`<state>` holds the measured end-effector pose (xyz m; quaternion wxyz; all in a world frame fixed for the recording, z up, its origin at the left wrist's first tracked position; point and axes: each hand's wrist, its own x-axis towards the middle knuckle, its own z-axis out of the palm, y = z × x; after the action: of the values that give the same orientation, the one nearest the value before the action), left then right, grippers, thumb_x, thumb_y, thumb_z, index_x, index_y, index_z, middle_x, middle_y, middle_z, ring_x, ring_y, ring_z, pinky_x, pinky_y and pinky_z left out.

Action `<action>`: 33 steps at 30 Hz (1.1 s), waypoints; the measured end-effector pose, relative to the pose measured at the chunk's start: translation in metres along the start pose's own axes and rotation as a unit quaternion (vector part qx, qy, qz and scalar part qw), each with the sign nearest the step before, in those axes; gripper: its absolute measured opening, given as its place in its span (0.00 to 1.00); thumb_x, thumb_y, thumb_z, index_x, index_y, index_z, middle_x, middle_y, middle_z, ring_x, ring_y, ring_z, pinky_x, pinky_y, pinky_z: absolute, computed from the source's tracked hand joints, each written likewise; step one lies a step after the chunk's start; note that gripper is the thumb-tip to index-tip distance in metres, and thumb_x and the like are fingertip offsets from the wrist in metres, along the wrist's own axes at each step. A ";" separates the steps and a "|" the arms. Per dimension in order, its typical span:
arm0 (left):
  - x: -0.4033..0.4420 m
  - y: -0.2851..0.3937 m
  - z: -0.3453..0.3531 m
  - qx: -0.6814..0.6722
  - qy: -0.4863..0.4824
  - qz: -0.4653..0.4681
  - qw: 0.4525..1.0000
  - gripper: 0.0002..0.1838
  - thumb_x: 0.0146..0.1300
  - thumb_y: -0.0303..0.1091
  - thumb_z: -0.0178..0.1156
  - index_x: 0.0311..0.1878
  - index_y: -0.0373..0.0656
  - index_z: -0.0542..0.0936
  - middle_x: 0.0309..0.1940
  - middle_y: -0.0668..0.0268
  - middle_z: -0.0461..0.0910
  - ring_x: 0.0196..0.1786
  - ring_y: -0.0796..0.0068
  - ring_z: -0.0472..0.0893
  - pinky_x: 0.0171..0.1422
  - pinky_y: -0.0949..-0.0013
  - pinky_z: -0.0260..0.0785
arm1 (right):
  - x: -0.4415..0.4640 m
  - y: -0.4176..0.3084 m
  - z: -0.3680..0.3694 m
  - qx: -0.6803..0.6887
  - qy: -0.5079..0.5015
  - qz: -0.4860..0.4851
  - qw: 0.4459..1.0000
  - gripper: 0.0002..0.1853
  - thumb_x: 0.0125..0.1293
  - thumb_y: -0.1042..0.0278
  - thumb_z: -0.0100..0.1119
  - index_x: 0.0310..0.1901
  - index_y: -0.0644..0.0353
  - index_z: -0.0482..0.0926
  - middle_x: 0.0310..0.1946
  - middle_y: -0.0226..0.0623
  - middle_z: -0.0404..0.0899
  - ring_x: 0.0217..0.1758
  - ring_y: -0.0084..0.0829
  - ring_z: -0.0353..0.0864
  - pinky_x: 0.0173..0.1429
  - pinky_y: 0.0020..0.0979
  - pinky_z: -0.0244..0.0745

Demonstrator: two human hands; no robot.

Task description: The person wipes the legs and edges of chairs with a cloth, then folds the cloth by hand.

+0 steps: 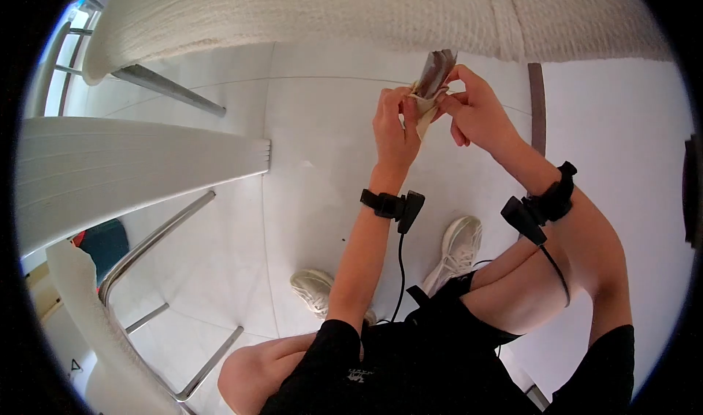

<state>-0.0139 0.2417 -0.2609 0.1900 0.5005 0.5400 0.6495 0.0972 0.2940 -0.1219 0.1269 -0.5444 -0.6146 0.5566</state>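
Note:
My left hand (396,128) is closed around the side of a small cream-coloured pouch or wrapper (424,115). Out of its top sticks a flat, shiny grey-brown piece (435,73), whose kind I cannot make out. From the other side, my right hand (477,115) pinches the cream edge between thumb and fingers, close to where the grey-brown piece comes out. Both hands are held together in front of me, above the pale floor (322,180).
A cream textured cover (329,16) hangs across the top. At left are a white tabletop (139,169) and a chair with metal legs (157,239). A white wall (615,144) stands at right. My shoes (461,246) are below, and both wrists wear black straps with cables.

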 end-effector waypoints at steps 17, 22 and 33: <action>0.013 0.016 -0.025 0.019 -0.095 -0.011 0.995 0.18 0.58 0.25 0.66 0.51 0.39 0.74 0.39 0.59 0.79 0.37 0.63 0.82 0.40 0.65 0.77 | 0.016 0.000 -0.016 0.113 0.011 0.066 0.991 0.07 0.62 0.75 0.59 0.41 0.64 0.76 0.25 0.38 0.82 0.16 0.19 0.66 0.19 0.23 0.58; 0.023 0.023 -0.035 -0.034 -0.126 -0.052 0.990 0.10 0.63 0.25 0.62 0.47 0.37 0.76 0.38 0.62 0.81 0.37 0.71 0.82 0.39 0.70 0.77 | 0.022 0.003 -0.016 -0.048 0.020 -0.052 0.997 0.06 0.59 0.76 0.60 0.38 0.64 0.76 0.26 0.37 0.82 0.21 0.25 0.72 0.26 0.27 0.67; 0.013 0.018 -0.028 -0.271 -0.070 -0.207 0.938 0.08 0.67 0.26 0.58 0.48 0.42 0.74 0.41 0.67 0.79 0.34 0.79 0.79 0.28 0.76 0.70 | 0.018 0.015 -0.007 -0.196 0.066 -0.268 0.941 0.05 0.59 0.80 0.57 0.37 0.67 0.73 0.28 0.45 0.80 0.33 0.38 0.81 0.39 0.35 0.76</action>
<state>-0.0380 0.2313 -0.2369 0.4859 0.3519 0.4205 0.6806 0.1034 0.3093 -0.1397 0.2025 -0.4094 -0.8250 0.3329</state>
